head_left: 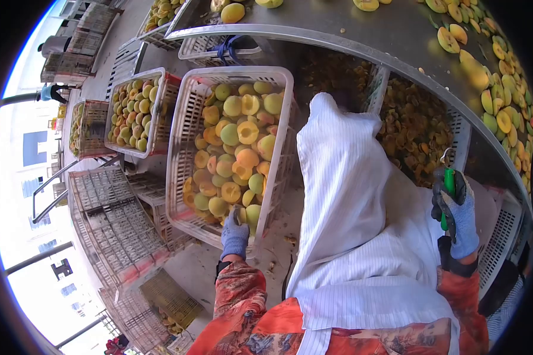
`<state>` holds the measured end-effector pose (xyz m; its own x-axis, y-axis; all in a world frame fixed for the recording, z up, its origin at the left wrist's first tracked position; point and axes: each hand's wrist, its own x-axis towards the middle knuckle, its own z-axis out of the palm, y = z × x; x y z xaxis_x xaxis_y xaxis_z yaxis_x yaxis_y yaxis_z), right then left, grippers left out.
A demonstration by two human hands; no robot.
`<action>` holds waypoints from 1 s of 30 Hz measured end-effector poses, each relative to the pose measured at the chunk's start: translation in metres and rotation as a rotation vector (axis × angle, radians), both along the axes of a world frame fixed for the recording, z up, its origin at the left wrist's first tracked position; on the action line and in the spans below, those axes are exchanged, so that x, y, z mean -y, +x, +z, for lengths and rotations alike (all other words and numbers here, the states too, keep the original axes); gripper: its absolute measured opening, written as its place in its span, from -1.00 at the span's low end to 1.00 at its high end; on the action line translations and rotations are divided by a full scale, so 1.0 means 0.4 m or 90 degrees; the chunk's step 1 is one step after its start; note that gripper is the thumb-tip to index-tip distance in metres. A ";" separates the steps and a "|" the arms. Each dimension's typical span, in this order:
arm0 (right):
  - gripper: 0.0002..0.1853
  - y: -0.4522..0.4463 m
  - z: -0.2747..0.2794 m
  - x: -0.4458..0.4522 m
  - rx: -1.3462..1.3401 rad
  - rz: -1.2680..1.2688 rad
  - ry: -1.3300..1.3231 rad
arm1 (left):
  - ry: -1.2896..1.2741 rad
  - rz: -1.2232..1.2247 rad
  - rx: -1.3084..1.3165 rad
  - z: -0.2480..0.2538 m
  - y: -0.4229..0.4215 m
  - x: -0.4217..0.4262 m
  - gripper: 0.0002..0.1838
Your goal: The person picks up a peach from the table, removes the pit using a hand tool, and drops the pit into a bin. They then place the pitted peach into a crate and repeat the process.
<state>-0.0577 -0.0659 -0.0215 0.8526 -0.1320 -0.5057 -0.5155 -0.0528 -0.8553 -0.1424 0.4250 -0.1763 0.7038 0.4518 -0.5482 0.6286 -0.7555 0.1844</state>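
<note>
My left hand, in a grey-blue glove, reaches over the near edge of a white plastic crate. Its fingers are curled against a yellow peach at that end; part of the grip is hidden. Whole and halved yellow-green peaches fill this crate. At the right, my right hand, gloved with dark palm and fingers, is closed round the green handle of a pitting tool. The tool points up, and its thin metal tip is bent into a hook. A white striped cloth covers my lap between the hands.
A metal table with halved peaches curves across the top and right. Beneath it stands a bin of brown-yellow scraps. More peach crates are at the left, with stacked crates nearer. A distant person is at far left.
</note>
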 end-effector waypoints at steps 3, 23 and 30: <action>-0.58 -0.034 -0.007 -0.001 0.019 -0.019 0.037 | 0.045 -0.035 -0.162 0.055 -0.018 0.014 -0.53; -0.66 -0.232 0.137 0.147 0.253 0.088 -0.603 | -0.493 -0.081 0.293 0.109 0.508 0.191 -0.70; -0.44 -0.143 0.391 0.134 0.456 0.389 -0.957 | -0.375 -0.193 0.329 0.221 0.340 0.168 -0.69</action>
<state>-0.1149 -0.1195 0.1351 0.9317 0.3036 0.1996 0.2932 -0.9527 0.0805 -0.0066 0.3578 -0.0878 0.9759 -0.0560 -0.2110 0.1426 -0.5678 0.8107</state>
